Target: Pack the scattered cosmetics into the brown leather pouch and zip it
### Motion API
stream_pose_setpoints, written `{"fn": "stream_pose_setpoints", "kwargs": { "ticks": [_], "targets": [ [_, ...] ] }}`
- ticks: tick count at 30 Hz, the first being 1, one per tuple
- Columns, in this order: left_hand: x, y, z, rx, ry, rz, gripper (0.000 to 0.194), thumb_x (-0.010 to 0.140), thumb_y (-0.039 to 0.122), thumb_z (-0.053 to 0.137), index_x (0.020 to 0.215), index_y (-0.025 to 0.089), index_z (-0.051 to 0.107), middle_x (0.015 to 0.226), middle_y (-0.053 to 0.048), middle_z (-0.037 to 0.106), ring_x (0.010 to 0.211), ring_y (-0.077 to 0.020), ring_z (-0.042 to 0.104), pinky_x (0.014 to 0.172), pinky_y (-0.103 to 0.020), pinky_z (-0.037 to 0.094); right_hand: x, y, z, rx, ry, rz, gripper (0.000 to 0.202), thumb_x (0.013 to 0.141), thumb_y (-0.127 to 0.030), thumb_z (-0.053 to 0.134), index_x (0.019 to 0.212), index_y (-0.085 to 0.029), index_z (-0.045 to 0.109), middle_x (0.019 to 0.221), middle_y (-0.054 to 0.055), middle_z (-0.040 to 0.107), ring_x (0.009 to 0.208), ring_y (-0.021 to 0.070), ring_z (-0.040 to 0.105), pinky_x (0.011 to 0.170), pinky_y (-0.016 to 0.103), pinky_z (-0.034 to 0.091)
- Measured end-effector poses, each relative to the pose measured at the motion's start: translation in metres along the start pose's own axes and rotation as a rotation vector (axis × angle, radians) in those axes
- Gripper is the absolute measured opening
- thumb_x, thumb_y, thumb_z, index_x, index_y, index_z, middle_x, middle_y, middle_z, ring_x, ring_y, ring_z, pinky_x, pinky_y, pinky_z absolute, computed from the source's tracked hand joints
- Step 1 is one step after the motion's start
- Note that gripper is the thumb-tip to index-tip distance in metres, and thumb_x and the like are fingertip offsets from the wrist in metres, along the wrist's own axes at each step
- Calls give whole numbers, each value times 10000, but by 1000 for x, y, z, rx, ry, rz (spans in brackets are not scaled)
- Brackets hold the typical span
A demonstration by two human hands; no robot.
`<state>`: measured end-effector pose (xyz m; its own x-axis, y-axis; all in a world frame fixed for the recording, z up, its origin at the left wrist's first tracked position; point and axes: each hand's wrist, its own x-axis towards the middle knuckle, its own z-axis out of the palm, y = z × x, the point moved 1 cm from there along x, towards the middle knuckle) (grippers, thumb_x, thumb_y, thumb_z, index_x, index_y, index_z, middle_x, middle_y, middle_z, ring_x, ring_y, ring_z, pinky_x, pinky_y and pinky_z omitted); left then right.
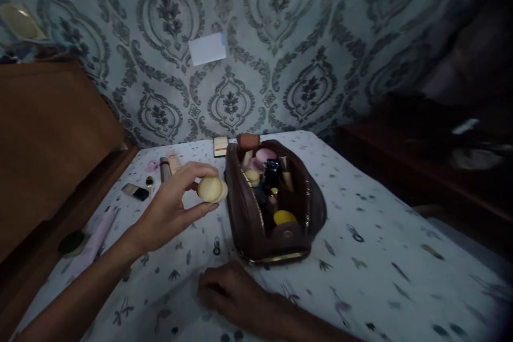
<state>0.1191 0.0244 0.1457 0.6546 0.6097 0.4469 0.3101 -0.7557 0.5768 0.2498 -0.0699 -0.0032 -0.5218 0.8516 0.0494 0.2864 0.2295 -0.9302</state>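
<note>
My left hand (172,208) pinches a small round jar with a pale yellow lid (210,189) between thumb and fingertips. It is held up just left of an open brown cosmetic bag (248,219). Curled in a loose fist, my right hand (236,295) rests on the patterned cloth in front of the bag, and nothing shows in it. Inside the unzipped bag are a pink round container (265,158), another small yellow-lidded jar (252,177), a black-capped bottle (272,171), a gold-topped bottle (273,193) and a yellow round item (285,217).
Left of the bag lie a black-ended tube (136,191), several upright tubes (165,168), a long pink tube (102,230) and a dark round item (72,243). A small palette (220,146) sits behind the bag. Brown furniture (52,139) borders the left, patterned wall behind.
</note>
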Motion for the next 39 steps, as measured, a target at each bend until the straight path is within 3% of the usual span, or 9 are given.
{"fn": "stream_pose_setpoints", "kwargs": {
  "ticks": [6, 12, 19, 26, 31, 39],
  "targets": [
    [34, 28, 20, -11, -53, 53, 322, 855, 293, 703, 1154, 293, 584, 1092, -35, 606, 989, -208, 585, 825, -314, 486, -3, 7, -1, -161, -43, -51, 192, 846, -123, 577, 944, -134, 741, 850, 34, 754, 714, 124, 646, 664, 169, 437],
    [66, 45, 46, 152, -272, 76, 279, 843, 269, 679, 1109, 275, 599, 1017, 17, 650, 846, -182, 589, 696, -269, 440, -2, 12, -1, -239, -54, -91, 204, 879, -142, 590, 1030, -132, 727, 959, 54, 780, 833, 137, 711, 726, 163, 469],
    [85, 45, 62, 233, -470, 16, 256, 845, 250, 667, 1091, 291, 608, 868, 46, 629, 721, -161, 561, 576, -247, 368, -4, 12, -3, -217, -38, -72, 236, 894, -202, 596, 1081, -147, 729, 972, 65, 783, 859, 164, 721, 768, 189, 493],
    [92, 39, 68, 262, -603, -20, 145, 848, 265, 659, 983, 271, 607, 892, 15, 624, 782, -185, 583, 555, -245, 358, -2, 14, -2, -263, -46, -68, 251, 902, -232, 578, 1089, -156, 727, 943, 58, 780, 819, 161, 706, 721, 197, 484],
    [98, 36, 82, 277, -656, 70, 125, 828, 246, 642, 948, 247, 605, 922, 2, 636, 801, -196, 597, 591, -257, 379, -1, 17, 0, -268, -71, -68, 258, 917, -272, 565, 1083, -154, 724, 930, 57, 779, 818, 166, 712, 712, 193, 479],
    [106, 49, 113, 620, -759, 60, 112, 789, 138, 636, 771, 217, 559, 804, -32, 657, 784, -249, 644, 616, -300, 388, -1, 15, -1, -312, -49, -77, 266, 941, -308, 554, 1094, -168, 722, 927, 47, 779, 825, 160, 704, 682, 194, 463]
  ]
}}
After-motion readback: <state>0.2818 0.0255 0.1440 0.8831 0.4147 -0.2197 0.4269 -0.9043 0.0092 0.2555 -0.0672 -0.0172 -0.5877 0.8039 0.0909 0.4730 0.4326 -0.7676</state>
